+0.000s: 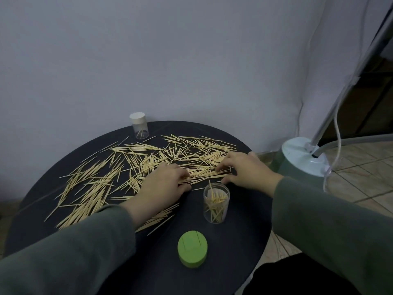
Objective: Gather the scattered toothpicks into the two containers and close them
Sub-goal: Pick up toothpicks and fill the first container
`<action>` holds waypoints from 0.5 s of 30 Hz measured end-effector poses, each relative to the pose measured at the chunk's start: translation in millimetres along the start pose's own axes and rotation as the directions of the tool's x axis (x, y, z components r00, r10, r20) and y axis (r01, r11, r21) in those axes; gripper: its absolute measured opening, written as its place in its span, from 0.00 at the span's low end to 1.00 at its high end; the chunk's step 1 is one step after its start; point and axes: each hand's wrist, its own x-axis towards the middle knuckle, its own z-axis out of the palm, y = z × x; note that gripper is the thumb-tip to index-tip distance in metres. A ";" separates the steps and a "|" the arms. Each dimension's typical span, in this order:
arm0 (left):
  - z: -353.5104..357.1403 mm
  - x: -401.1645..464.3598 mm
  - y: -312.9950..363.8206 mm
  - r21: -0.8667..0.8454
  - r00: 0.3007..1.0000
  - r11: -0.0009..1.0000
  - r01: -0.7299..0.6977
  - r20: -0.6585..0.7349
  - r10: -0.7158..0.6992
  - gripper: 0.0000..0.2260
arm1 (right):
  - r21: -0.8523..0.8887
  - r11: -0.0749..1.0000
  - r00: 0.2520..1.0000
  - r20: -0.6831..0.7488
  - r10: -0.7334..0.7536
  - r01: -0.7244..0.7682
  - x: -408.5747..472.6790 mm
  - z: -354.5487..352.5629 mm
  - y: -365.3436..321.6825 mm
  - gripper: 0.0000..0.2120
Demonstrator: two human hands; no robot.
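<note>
The toothpicks (148,165) look light, stiff and prone to roll; best pinched as an aligned bundle at mid-length. On the desk (240,237), the left hand (161,184) and right hand (246,169) curl fingers round one bundle beside the open container (216,203).

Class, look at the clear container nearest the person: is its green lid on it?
No: the near container stands open with toothpicks inside, and the green lid lies apart on the table.

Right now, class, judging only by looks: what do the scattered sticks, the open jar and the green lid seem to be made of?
Toothpicks: pale, matte, thin and pointed, so probably wood or bamboo.
Open jar: see-through with a slight sheen, so clear plastic or perhaps glass; the look leaves it open.
Green lid: opaque, even colour, smooth satin surface, so likely moulded plastic.
</note>
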 end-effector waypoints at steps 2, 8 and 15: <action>0.8 1.0 1.7 0.036 1.000 0.999 -0.012 -0.017 0.012 0.18 | -0.022 1.000 0.999 -0.034 -0.014 0.013 5.5 3.8 -0.6 0.16; -0.1 7.9 4.6 0.079 0.999 0.996 -0.037 -0.019 0.039 0.15 | -0.035 0.998 0.994 -0.094 -0.062 0.059 17.2 12.5 -6.1 0.11; -1.6 8.3 6.4 0.132 0.998 0.989 -0.061 -0.022 0.064 0.13 | -0.196 0.973 0.981 -0.127 -0.147 0.121 21.7 16.3 -17.3 0.09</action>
